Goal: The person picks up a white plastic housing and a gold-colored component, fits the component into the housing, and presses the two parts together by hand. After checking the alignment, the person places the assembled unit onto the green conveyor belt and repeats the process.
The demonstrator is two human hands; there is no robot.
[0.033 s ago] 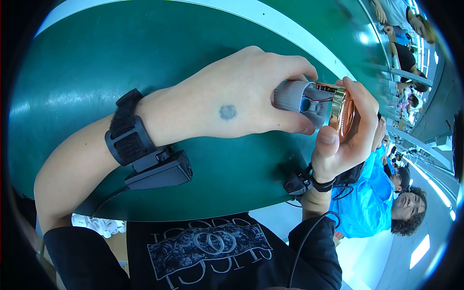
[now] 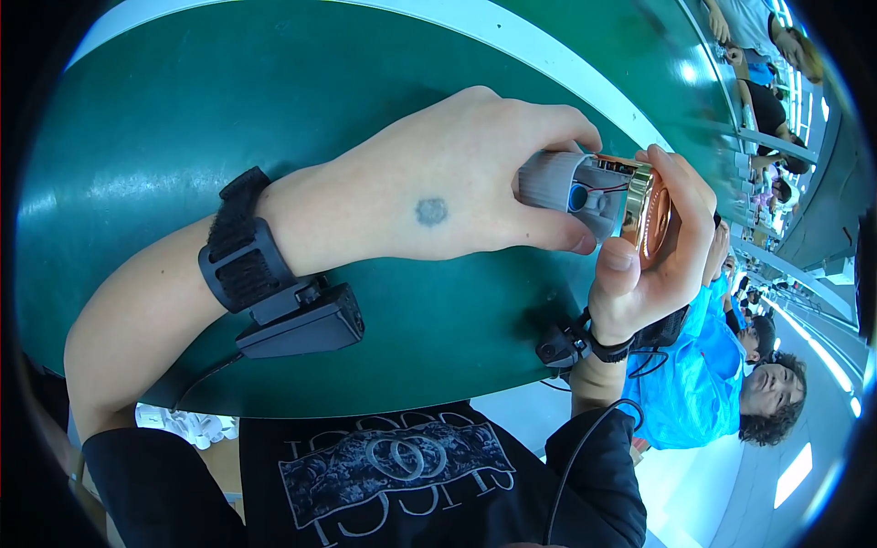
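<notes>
Clearly, the left hand [image 2: 484, 173] is curled around a housing [image 2: 546, 180], thumb on the near side and index finger on the far side, while the right hand [image 2: 671, 265] grasps a cap [image 2: 650, 219] between thumb and fingers. Both pieces are over the table [image 2: 438, 320], toward its right. The housing is a grey, cloudy cylinder, finely ribbed at left. A round blue part [image 2: 577, 197] shows in it, and thin wires [image 2: 605, 189], at least one red, run toward the cap, which is shiny copper with a gold rim. A dark strip [image 2: 617, 165] bridges the far side between them.

The left hand covers the housing's left end; most of its other fingers are out of sight. The right fingers hide some of the cap, and where the wires end is too small to make out. Farther out, a co-worker [image 2: 685, 374] in blue is partly hidden.
</notes>
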